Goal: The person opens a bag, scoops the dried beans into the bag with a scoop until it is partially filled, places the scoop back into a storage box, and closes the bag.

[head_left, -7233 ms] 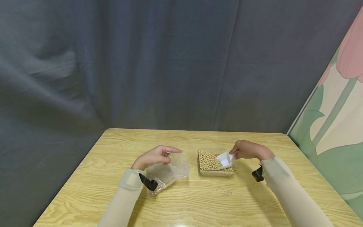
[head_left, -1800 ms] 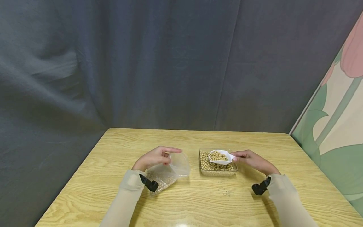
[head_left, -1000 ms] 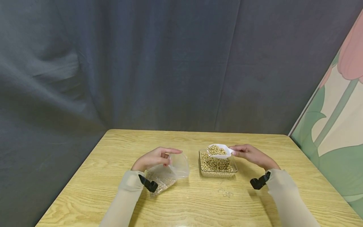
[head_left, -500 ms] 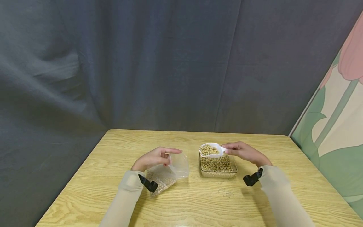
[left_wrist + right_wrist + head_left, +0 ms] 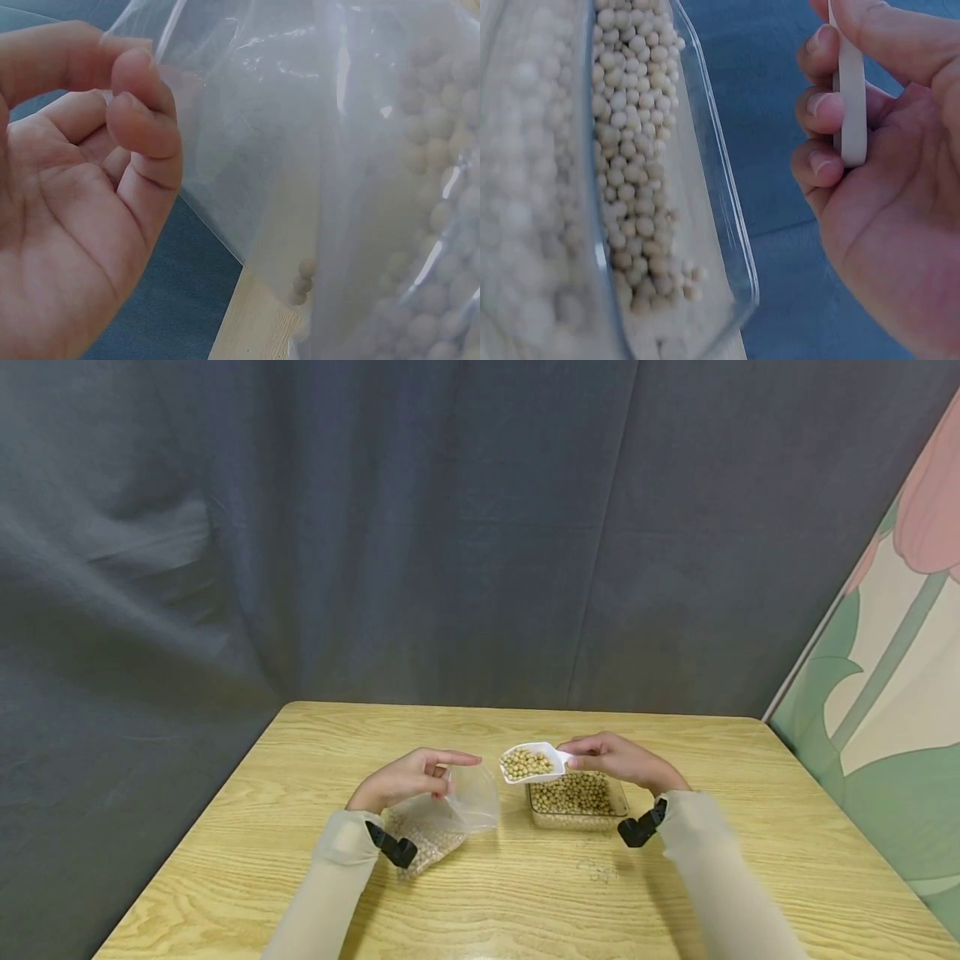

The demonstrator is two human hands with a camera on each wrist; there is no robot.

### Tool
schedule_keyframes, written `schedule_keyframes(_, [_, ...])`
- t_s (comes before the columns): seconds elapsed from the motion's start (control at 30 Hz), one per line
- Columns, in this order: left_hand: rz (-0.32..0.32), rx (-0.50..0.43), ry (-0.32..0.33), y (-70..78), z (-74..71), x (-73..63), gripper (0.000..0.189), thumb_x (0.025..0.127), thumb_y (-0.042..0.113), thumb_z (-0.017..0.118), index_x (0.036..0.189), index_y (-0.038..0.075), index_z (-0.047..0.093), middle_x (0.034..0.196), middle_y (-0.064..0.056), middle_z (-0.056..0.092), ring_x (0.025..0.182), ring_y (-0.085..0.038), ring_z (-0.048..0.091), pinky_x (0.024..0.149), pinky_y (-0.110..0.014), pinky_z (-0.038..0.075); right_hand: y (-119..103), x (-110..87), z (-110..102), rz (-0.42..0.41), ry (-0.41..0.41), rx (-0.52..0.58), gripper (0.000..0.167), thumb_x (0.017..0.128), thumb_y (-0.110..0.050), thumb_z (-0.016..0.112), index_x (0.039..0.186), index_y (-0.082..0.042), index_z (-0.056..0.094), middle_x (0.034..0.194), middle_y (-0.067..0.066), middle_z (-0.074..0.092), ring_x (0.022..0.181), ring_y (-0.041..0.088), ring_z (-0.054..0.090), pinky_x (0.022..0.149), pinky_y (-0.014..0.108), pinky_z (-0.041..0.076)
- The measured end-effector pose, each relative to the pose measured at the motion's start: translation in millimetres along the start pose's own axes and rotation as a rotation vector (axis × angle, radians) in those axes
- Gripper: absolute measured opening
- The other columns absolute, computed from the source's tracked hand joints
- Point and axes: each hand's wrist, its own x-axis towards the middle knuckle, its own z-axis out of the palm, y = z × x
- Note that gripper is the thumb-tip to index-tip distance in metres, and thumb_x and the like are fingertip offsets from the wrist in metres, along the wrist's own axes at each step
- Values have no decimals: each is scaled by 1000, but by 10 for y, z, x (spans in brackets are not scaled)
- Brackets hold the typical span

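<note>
My left hand [image 5: 417, 774] pinches the rim of a clear plastic bag [image 5: 255, 142], holding its mouth up. Soybeans [image 5: 431, 315] fill the bag's lower part, which lies on the table. A white scoop [image 5: 559, 762], heaped with soybeans [image 5: 527, 764], is gripped by its handle in my right hand [image 5: 624, 760]. It hangs level between the bag and a clear rectangular container [image 5: 577, 821], its tip close to the bag's opening. More soybeans [image 5: 634, 142] lie in the container, sloping down to a bare patch of floor at one end in the right wrist view.
The wooden table [image 5: 480, 910] carries the bag on the left and the container right of centre. Behind its far edge hangs a dark curtain [image 5: 450, 543]. A wall painted with flowers [image 5: 900, 693] stands on the right.
Earlier the scoop dug into the soybeans in the container. It came up full, then moved left past the container's left side towards the bag. My left hand and the bag have stayed put.
</note>
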Motion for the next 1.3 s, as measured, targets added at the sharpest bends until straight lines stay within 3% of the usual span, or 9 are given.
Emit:
schedule_keyframes(0.13, [-4, -7, -1, 2, 1, 1, 55, 87, -6, 51, 141, 4, 48, 125, -30, 54, 62, -6, 48, 66, -29, 47, -28, 70, 45, -14, -9, -23, 36, 97, -22, 56, 127, -5, 63, 124, 16, 64, 104, 17, 62, 92, 36, 46])
schedule_keyframes(0.4, [-1, -11, 4, 1, 3, 19, 55, 86, -8, 50, 141, 2, 47, 142, -26, 46, 59, -6, 46, 64, -27, 45, -98, 189, 109, -27, -58, -53, 35, 97, -21, 55, 127, -4, 63, 125, 16, 64, 110, 22, 61, 93, 35, 48])
schedule_keyframes(0.47, [5, -7, 1, 3, 1, 22, 56, 86, -8, 49, 141, 1, 47, 135, -25, 51, 59, -7, 45, 63, -26, 45, -110, 214, 116, -35, -69, -66, 35, 97, -20, 55, 126, -4, 63, 125, 16, 64, 112, 24, 61, 93, 31, 48])
schedule_keyframes(0.57, [11, -12, -4, 8, -4, 24, 56, 86, -8, 50, 141, 0, 47, 110, -16, 65, 59, -8, 45, 63, -26, 45, -136, 243, 122, -49, -81, -78, 34, 97, -18, 54, 125, -2, 63, 124, 17, 64, 112, 25, 61, 91, 25, 48])
schedule_keyframes(0.7, [27, -21, -13, 11, -9, 26, 55, 85, -8, 51, 140, -4, 46, 78, -2, 62, 57, -9, 43, 62, -25, 45, -174, 266, 122, -37, -89, -72, 32, 97, -18, 55, 124, -3, 65, 122, 16, 65, 109, 24, 61, 89, 27, 49])
schedule_keyframes(0.87, [37, -26, -11, 28, 0, 23, 54, 86, -8, 50, 139, -5, 46, 70, 3, 60, 55, -5, 43, 61, -24, 45, -200, 291, 103, -37, -108, -78, 30, 97, -18, 55, 121, -4, 67, 121, 15, 66, 107, 27, 62, 87, 31, 49])
schedule_keyframes(1.03, [42, -33, -7, 27, -6, 32, 54, 85, -9, 50, 139, -7, 45, 77, 1, 62, 55, -7, 43, 61, -24, 46, -246, 304, 72, -43, -133, -93, 30, 97, -16, 55, 120, -2, 67, 121, 17, 66, 106, 28, 62, 87, 33, 49])
schedule_keyframes(1.3, [46, -37, -23, 44, 6, 36, 54, 85, -11, 48, 139, -9, 44, 60, 5, 58, 56, -7, 43, 60, -24, 45, -294, 333, 44, -54, -148, -139, 28, 97, -14, 54, 118, -1, 68, 122, 19, 65, 106, 29, 62, 83, 28, 49])
